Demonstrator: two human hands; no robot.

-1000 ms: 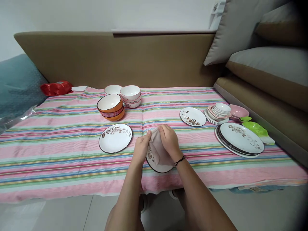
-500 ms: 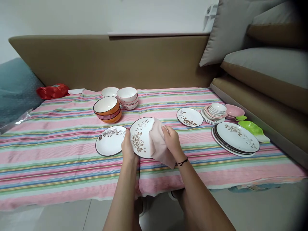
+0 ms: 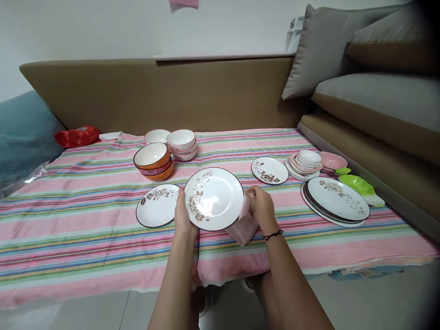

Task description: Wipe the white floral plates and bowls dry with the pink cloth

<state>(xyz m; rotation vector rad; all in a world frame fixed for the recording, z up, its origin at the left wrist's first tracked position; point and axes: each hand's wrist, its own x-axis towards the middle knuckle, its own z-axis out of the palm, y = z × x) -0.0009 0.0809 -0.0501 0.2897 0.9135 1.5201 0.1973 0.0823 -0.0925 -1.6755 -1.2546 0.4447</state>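
Note:
A round white plate [image 3: 220, 197] with a brown flower pattern and dark rim is held up by its left edge in my left hand [image 3: 183, 213], the thumb on top. At its right edge, my right hand [image 3: 261, 206] is closed on a pale pink cloth [image 3: 244, 224], which hangs partly behind and below the plate. Just left of my left hand, another flowered plate [image 3: 158, 208] lies on the striped cloth [image 3: 103, 238]. Beyond my right hand lies a smaller flowered plate [image 3: 270, 170].
Stacked orange and red bowls [image 3: 153, 158] stand at back left beside white bowls [image 3: 182, 142]. To the right are a plate stack [image 3: 338, 197], small white bowls [image 3: 309, 157], a pink dish [image 3: 333, 160] and a green leaf-shaped dish [image 3: 360, 188]. Cushions [image 3: 378, 98] rise at far right.
My right hand has moved right with the pink cloth, from the plate's face to its right edge. The plate's right half is uncovered now. My left hand keeps its hold.

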